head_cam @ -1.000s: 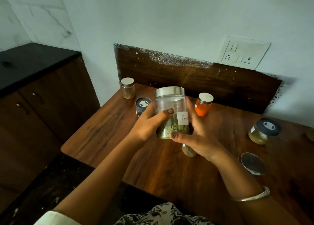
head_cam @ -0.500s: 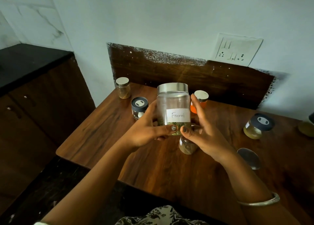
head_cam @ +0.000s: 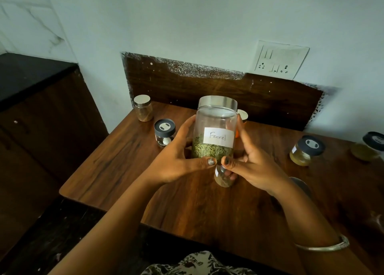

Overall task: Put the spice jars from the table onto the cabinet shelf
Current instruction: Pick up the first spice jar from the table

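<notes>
both hands, left hand (head_cam: 178, 160) and right hand (head_cam: 252, 166), grip the fennel jar (head_cam: 215, 129) above the surface (head_cam: 124, 164). the jar stands upright, steel lid up, label facing the camera.

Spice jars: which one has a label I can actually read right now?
The large steel-lidded jar held up between both hands; its white label reads "Fennel". The other jars show no readable label.

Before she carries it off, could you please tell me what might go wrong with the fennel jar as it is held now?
The fennel jar is glass, raised above the table and pinched low by both hands; it could slip. Directly beneath stands a small jar, easily knocked over.
</notes>
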Available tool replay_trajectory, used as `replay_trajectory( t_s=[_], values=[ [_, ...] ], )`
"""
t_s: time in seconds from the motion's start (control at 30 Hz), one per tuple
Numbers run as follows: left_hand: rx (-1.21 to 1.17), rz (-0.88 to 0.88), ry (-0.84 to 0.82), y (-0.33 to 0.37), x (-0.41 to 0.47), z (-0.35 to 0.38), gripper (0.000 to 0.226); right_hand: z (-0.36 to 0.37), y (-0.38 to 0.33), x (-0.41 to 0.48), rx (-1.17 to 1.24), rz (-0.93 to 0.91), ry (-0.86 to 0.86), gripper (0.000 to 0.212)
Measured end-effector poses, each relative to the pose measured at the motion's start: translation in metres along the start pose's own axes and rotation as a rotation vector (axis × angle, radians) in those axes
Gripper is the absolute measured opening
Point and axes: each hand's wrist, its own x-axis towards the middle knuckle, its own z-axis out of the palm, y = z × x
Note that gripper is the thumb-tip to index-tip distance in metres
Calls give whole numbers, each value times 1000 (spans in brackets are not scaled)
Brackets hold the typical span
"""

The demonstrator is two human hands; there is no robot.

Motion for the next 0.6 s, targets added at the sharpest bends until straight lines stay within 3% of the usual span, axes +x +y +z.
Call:
replay_trajectory(
  t_s=[0.17,0.33,0.6],
  values=[
    [181,28,-84,2,-2,-7,112,3,-10,0,-119,-13,16,101],
    [401,91,-61,10,-7,-18,112,8,-21,-3,-232,2,20,105],
    [429,140,-8,5,-16,-35,118,26,-27,-1,-251,-57,32,102]
  ],
)
